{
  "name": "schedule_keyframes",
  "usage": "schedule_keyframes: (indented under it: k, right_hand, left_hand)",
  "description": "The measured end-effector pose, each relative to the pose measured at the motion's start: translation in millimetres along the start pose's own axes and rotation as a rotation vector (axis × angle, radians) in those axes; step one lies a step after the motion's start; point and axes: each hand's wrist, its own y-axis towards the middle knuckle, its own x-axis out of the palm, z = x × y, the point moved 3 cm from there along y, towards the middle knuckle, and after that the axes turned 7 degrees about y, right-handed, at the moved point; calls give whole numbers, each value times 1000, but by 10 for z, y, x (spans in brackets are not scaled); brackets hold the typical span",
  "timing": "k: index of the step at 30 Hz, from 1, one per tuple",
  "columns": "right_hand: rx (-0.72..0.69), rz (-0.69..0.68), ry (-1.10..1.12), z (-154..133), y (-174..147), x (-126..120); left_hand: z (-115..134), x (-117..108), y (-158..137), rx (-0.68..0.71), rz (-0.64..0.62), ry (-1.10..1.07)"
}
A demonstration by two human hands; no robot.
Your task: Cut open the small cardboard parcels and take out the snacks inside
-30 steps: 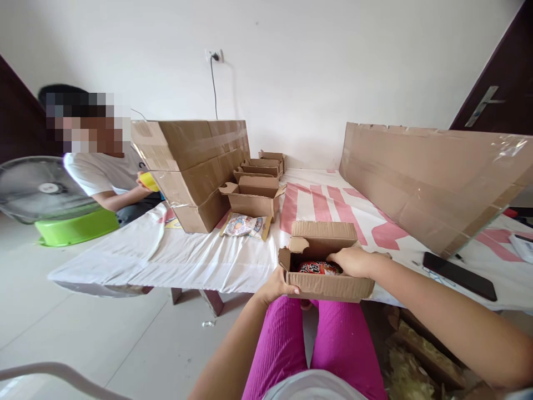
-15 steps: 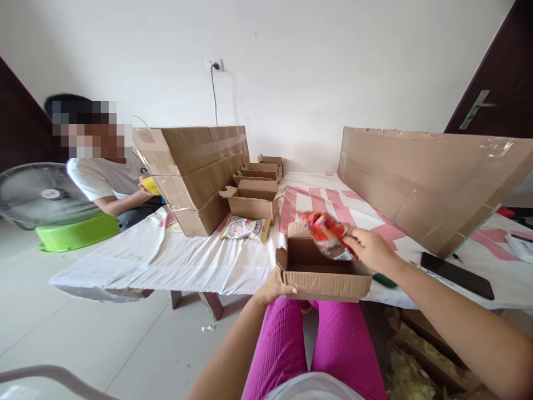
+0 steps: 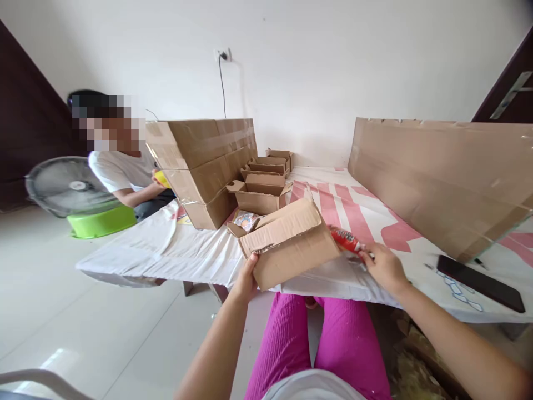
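My left hand grips the near left corner of a small open cardboard box, its thumb on the side. The box is tilted up off the table, its bottom or side facing me, so its inside is hidden. To the right of the box, my right hand pinches the end of a red snack packet. Part of that packet is behind the box's right edge. Behind the box on the left lies a light, printed packet, partly covered by the box flap.
Several open boxes stand in a row beside stacked cardboard boxes. A big cardboard panel stands on the right, near a black phone. On the left, a person sits near a fan. Cloth covers the table.
My left hand has lifted and tipped the box, turning its opening away from me. My right hand has carried the red packet from above the box to its right side. The view has shifted slightly.
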Motion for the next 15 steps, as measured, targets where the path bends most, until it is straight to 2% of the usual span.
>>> schedule_keyframes:
  k: [2, 5, 10, 15]
  right_hand:
    - [-126, -46, -4, -73, -125, 220]
    - [-233, -82, -52, -117, -241, 369]
    - [-250, -73, -183, -1, -262, 387]
    - [-220, -6, -317, 122, -274, 425]
  left_hand:
    - [44, -17, -14, 34, 20, 44]
    - [89, -82, -31, 123, 56, 87]
    - [135, -161, -38, 191, -2, 135]
    - [220, -153, -110, 233, -154, 320]
